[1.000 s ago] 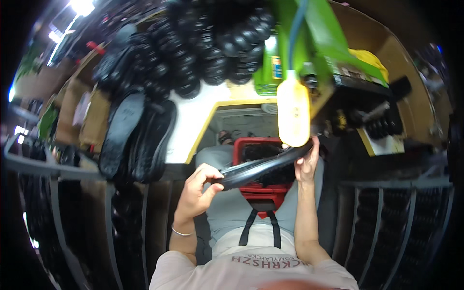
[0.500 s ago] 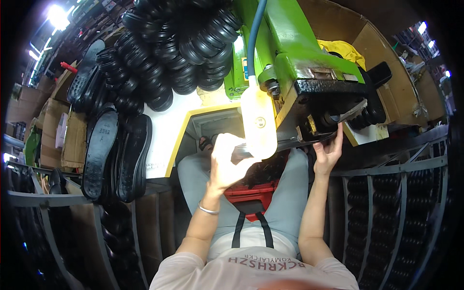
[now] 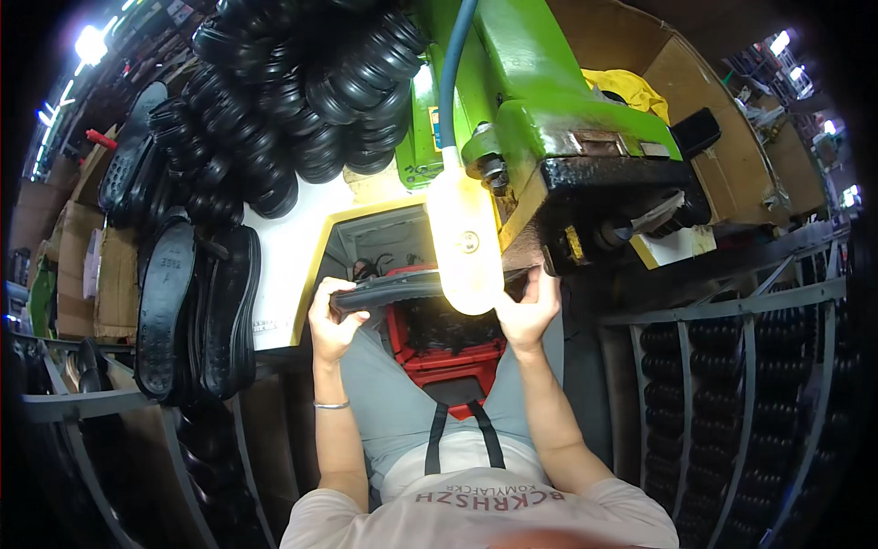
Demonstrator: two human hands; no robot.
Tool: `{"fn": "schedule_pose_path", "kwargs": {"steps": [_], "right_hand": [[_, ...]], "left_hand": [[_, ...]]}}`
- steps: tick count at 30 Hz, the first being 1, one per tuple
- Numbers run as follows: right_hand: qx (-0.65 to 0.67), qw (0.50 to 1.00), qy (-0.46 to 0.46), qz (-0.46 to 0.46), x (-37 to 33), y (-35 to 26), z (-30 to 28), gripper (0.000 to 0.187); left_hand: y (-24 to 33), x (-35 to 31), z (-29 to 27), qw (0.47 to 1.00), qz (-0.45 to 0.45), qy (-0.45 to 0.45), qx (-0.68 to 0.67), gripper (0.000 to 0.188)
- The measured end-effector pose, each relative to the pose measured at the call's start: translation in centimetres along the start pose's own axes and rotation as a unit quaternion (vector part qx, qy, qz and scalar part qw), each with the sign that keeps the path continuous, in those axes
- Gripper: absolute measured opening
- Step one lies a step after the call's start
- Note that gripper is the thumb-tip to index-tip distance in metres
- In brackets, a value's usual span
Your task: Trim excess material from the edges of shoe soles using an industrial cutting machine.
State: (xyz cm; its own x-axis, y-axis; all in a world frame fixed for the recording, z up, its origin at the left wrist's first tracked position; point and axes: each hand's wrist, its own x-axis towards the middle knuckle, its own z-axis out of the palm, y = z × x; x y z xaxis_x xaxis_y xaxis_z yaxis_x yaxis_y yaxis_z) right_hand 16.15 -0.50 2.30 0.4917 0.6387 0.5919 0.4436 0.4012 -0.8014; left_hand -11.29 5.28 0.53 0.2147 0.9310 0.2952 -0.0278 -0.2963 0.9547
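Note:
A black shoe sole (image 3: 389, 290) is stretched level between my hands, edge-on, above my lap. My left hand (image 3: 334, 322) pinches its left end, thumb below and fingers on top. At the other end my right hand (image 3: 530, 309) grips it, close under the black working head of the green machine (image 3: 553, 137). A glowing white lamp (image 3: 465, 240) on a blue cable hangs in front of the sole and hides its middle.
Bundled black soles (image 3: 302, 101) are heaped at the back left, with more soles (image 3: 166, 306) standing near the white table (image 3: 279, 274) edge. A cardboard box (image 3: 732, 156) holds yellow cloth (image 3: 631, 89). Metal racks (image 3: 722, 311) flank me; a red crate (image 3: 430, 361) sits between my legs.
Both hands have shifted left with the sole, bringing its left end out from behind the lamp. My right hand has come away from beneath the machine's working head.

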Motion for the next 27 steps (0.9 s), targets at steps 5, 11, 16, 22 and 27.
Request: {"fn": "schedule_pose_path", "kwargs": {"steps": [5, 11, 16, 22, 27], "right_hand": [[-0.176, 0.977, 0.001, -0.12, -0.9, -0.6, 0.2, 0.092], [-0.226, 0.953, 0.021, -0.199, -1.2, -0.1, 0.3, 0.077], [-0.124, 0.989, 0.002, -0.085, -2.2, 1.9, -0.3, 0.068], [0.359, 0.865, -0.061, 0.345, -6.5, 10.4, -1.2, 0.077], [0.428, 0.78, -0.028, 0.456, -6.7, 11.0, -3.0, 0.058]], "left_hand": [[-0.9, 1.0, 3.8, 0.969, -0.028, -0.047, 0.242, 0.042], [1.1, 1.7, 11.9, 0.968, 0.106, 0.011, 0.229, 0.036], [-3.9, 0.5, 12.7, 0.999, -0.002, 0.028, 0.026, 0.033], [-4.4, -1.1, 16.6, 0.976, -0.082, 0.064, -0.19, 0.038], [-7.0, -1.7, 18.0, 0.96, -0.075, 0.1, -0.251, 0.038]]}}
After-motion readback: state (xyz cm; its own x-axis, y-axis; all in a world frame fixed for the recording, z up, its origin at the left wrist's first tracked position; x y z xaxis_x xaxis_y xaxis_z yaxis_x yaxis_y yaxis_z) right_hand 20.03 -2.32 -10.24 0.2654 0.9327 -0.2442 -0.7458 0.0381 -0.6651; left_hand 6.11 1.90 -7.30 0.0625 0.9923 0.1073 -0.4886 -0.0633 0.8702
